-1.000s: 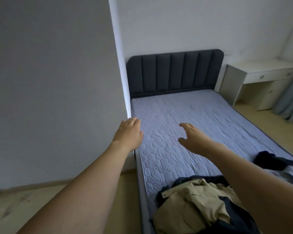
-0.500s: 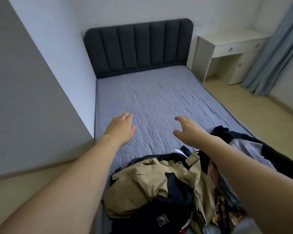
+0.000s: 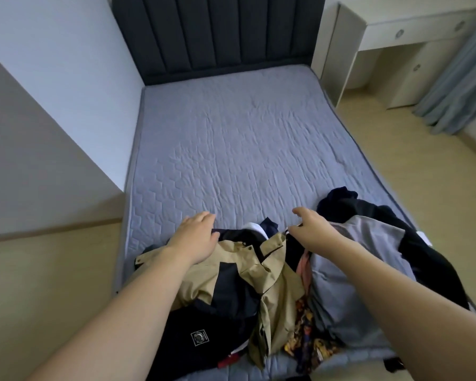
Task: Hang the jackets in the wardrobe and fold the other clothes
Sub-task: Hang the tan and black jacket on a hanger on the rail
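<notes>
A heap of clothes [image 3: 300,284] lies at the near end of the bed [image 3: 231,149], spread from its near left edge to its near right edge. Nearest in the heap is a black garment [image 3: 204,334] with a small square patch; beside it on the right lies a patterned orange and dark cloth [image 3: 305,339]. On top sits a tan and navy jacket [image 3: 248,268], and to its right a grey garment [image 3: 349,270] over more black fabric [image 3: 434,259] at the right edge. Both bare forearms reach out over the heap. The left hand [image 3: 195,237] lies flat on the far part of the jacket, fingers straight and together, holding nothing. The right hand [image 3: 309,229] hangs over the far edge of the heap with thumb and fingers bent and parted; whether they touch the cloth cannot be told. The hands are well apart. Beyond them the quilted mattress stretches to a dark padded headboard [image 3: 217,34]. A white desk [image 3: 390,31] stands past the far right corner, with a grey-blue curtain [image 3: 459,78] beside it.
</notes>
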